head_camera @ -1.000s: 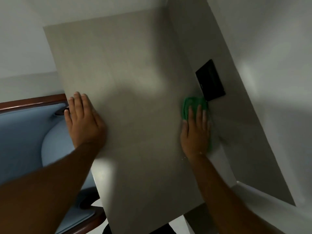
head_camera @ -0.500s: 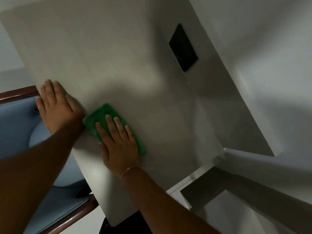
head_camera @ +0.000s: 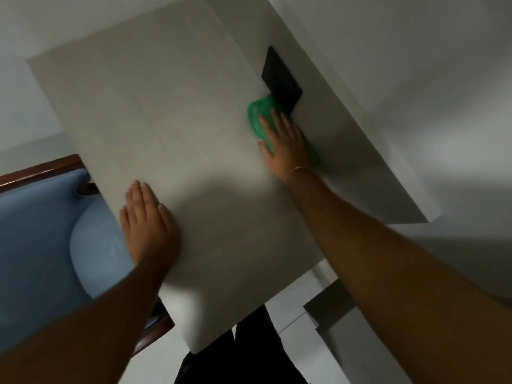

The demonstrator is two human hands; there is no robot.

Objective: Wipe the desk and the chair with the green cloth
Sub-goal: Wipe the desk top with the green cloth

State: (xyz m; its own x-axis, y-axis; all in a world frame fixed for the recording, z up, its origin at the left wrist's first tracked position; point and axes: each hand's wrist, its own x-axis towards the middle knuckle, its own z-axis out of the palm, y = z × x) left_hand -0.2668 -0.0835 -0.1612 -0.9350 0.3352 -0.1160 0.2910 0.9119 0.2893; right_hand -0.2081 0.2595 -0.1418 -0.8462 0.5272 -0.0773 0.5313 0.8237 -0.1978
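Observation:
The pale grey desk fills the middle of the head view. My right hand presses flat on the green cloth at the desk's far right side, where the top meets the wall panel. The cloth's front bunches up against a black wall plate. My left hand lies flat, fingers together, on the desk's left edge and holds nothing. The blue padded chair with a dark wooden frame sits tucked under the desk at the left.
A grey wall panel rises along the desk's right side. White walls surround the corner. A dark trouser leg shows below the desk's near edge, with pale floor and a grey ledge at lower right.
My right hand has swept the green cloth from beside my left hand across the desk to the far right, up against the black plate. My left hand stays on the left edge.

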